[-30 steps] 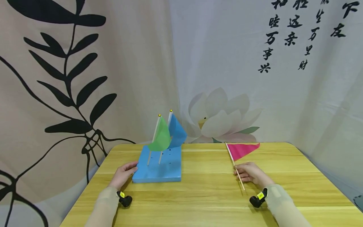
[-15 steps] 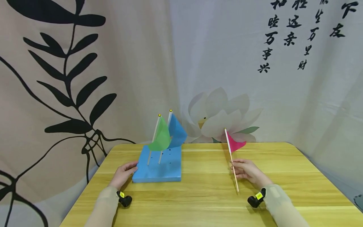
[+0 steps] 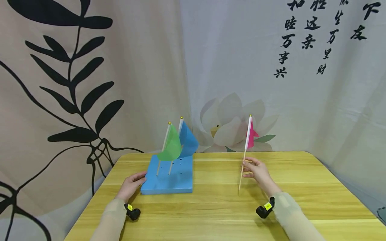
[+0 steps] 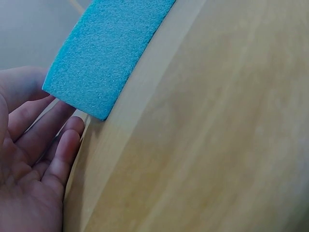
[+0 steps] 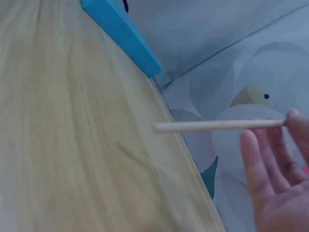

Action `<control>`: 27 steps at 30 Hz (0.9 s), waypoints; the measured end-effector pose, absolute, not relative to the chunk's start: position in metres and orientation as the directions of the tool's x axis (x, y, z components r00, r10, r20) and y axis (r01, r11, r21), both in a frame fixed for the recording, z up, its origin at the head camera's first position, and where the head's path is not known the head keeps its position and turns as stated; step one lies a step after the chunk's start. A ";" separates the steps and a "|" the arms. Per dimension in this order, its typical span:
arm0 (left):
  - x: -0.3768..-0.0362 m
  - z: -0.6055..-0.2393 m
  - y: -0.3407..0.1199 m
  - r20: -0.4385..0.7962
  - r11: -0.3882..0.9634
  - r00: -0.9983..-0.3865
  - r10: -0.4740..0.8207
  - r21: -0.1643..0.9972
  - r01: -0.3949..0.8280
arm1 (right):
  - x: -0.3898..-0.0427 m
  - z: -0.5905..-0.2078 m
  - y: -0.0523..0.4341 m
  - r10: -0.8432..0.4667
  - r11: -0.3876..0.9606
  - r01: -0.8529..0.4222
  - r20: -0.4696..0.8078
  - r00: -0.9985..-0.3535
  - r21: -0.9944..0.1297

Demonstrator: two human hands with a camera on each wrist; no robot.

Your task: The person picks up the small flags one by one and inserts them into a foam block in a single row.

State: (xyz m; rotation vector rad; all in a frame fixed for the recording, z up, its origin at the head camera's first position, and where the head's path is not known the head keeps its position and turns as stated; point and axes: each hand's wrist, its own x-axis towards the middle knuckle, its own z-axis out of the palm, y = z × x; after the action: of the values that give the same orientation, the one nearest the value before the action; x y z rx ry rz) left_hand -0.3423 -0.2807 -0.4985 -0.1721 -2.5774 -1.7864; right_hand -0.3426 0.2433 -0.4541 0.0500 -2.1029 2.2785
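Right hand [image 3: 257, 170] pinches the pink flag [image 3: 249, 134] upright above the table [image 3: 217, 207] — so light a hold could let it tip — while left hand [image 3: 131, 185], relaxed, rests against the block [image 3: 172, 179].

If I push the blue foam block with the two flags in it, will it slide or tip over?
The blue foam block looks flat, wide and light, so it would probably slide. The left hand touches its edge.
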 end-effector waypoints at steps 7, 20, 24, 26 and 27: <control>-0.341 -0.497 -0.280 0.058 0.352 -0.995 0.086 0.932 0.085 | -0.347 -0.449 0.235 0.137 -0.081 -0.150 0.138 -0.981 -0.985; -0.346 -0.501 -0.281 0.056 0.340 -0.995 0.079 0.937 0.080 | -0.354 -0.439 0.223 0.195 -0.089 -0.244 0.223 -0.955 -0.966; -0.344 -0.500 -0.281 0.054 0.331 -0.995 0.079 0.940 0.078 | -0.357 -0.434 0.217 0.174 -0.092 -0.267 0.248 -0.953 -0.959; -0.343 -0.499 -0.281 0.062 0.333 -0.995 0.084 0.939 0.087 | -0.360 -0.432 0.212 0.160 -0.093 -0.274 0.257 -0.953 -0.957; -0.343 -0.499 -0.281 0.066 0.335 -0.994 0.086 0.938 0.092 | -0.361 -0.431 0.210 0.152 -0.097 -0.278 0.262 -0.953 -0.956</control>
State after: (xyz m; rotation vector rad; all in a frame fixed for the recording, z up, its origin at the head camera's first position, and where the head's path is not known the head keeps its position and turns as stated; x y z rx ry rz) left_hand -0.3428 -0.2808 -0.4991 -0.1708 -2.5628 -1.8011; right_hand -0.3608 0.2102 -0.4312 0.1382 -1.8898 2.1287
